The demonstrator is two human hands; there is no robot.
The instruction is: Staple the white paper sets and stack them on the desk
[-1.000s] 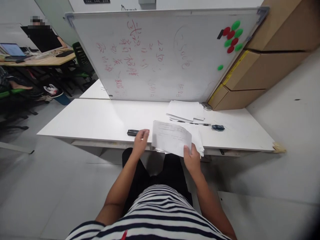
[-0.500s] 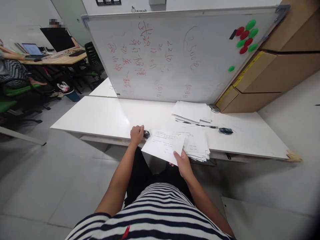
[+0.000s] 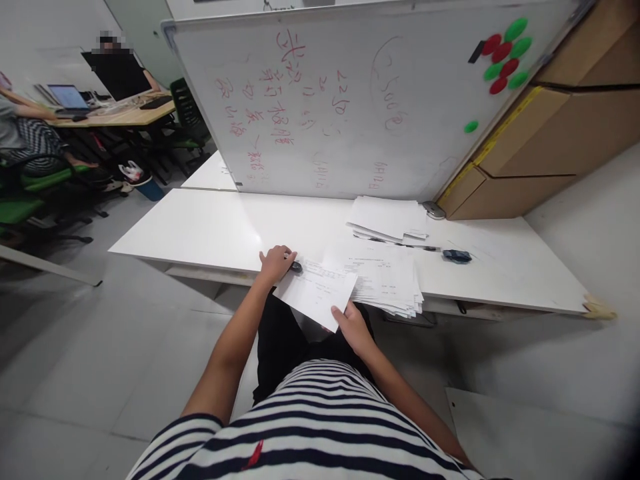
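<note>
On the desk (image 3: 200,227), the loose pile of printed papers (image 3: 390,283) overhangs the near edge, so a tug on the sheet (image 3: 315,293) overlapping it could drag pages off to the floor. Your right hand (image 3: 350,327) pinches that sheet by its near corner, out past the desk's edge. Your left hand (image 3: 275,261) curls over a small black object (image 3: 296,267) on the desk, and I cannot tell whether it grips it.

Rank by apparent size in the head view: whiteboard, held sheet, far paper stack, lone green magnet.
1. whiteboard
2. held sheet and far paper stack: look alike; the sheet is nearer, so unranked
3. lone green magnet
</note>
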